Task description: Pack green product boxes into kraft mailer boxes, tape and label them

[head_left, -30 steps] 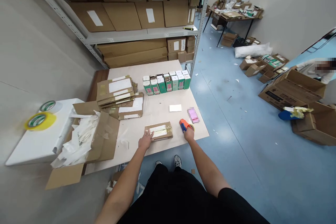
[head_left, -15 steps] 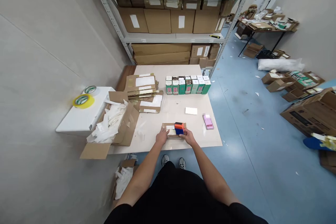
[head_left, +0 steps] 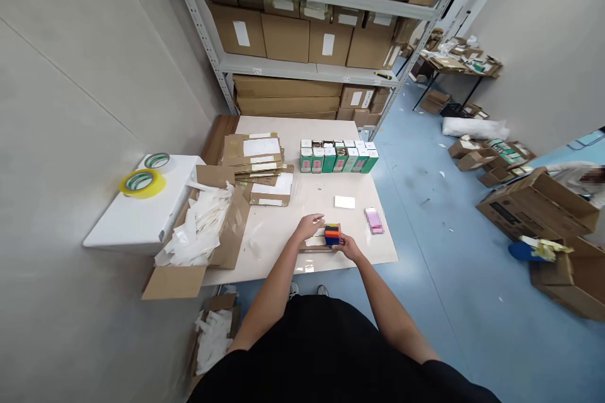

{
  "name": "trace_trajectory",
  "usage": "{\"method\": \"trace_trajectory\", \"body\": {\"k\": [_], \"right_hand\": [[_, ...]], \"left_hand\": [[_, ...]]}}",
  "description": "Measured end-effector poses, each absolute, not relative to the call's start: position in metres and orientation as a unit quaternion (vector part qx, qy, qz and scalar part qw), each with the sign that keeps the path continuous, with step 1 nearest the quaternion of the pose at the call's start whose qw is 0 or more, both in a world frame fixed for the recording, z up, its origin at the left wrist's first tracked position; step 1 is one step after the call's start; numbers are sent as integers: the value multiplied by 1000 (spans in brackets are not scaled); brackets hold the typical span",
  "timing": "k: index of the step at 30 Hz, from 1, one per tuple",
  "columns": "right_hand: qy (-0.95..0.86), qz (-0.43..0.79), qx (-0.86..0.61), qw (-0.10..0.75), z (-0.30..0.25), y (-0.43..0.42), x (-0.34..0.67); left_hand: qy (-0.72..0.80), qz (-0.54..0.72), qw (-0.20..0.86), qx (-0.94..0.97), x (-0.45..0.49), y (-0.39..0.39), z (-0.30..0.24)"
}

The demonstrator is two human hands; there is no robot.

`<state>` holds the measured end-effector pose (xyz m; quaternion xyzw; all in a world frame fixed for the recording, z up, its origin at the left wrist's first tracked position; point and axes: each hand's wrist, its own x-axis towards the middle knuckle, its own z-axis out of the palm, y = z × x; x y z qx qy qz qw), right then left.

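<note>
A flat cardboard box [head_left: 312, 250] lies at the near edge of the table, partly covered by my hands. On its right part is an orange and dark blue tape dispenser [head_left: 332, 238], with the fingers of my right hand [head_left: 348, 247] closed round its lower right side. My left hand [head_left: 309, 227] is over the box's far left part, fingers apart and pointing right, with nothing visible in them. Beyond the box lie a small white box [head_left: 345, 202] and a blurred pink pack [head_left: 374, 221] to the right.
Green and white boxes [head_left: 339, 160] stand in a row at the back. Flattened cardboard [head_left: 259, 164] is stacked left of them. An open carton of white paper strips [head_left: 231, 236] and rolls of tape [head_left: 142, 183] are at left. Shelving [head_left: 302, 68] rises behind. A person [head_left: 579, 177] is at far right.
My left hand has lifted from the box's left end and moved up and right. The tape dispenser in my right hand has shifted slightly right and turned. The view has tilted a little.
</note>
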<state>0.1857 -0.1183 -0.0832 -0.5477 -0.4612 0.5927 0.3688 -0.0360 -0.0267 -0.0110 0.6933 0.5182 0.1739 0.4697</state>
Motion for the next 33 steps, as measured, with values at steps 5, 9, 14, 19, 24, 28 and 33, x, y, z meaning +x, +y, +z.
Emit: {"method": "trace_trajectory", "body": {"k": [5, 9, 14, 19, 24, 28, 33], "right_hand": [[-446, 601, -553, 365, -75, -117, 181], [-454, 600, -551, 362, -71, -117, 178], [-487, 558, -571, 354, -68, -118, 175], [-531, 450, -638, 331, -57, -124, 165], [-552, 372, -693, 277, -45, -120, 149], [-595, 368, -681, 219, -33, -107, 151], [-613, 378, -667, 190, -25, -100, 177]], "left_hand": [[387, 92, 561, 726, -19, 7, 11], [384, 86, 538, 745, -18, 12, 9], [413, 146, 518, 735, -26, 6, 1], [469, 230, 533, 666, -43, -5, -11], [532, 295, 541, 580, -63, -24, -29], [587, 331, 519, 527, -75, -39, -41], [629, 370, 466, 500, -96, -46, -51]]}}
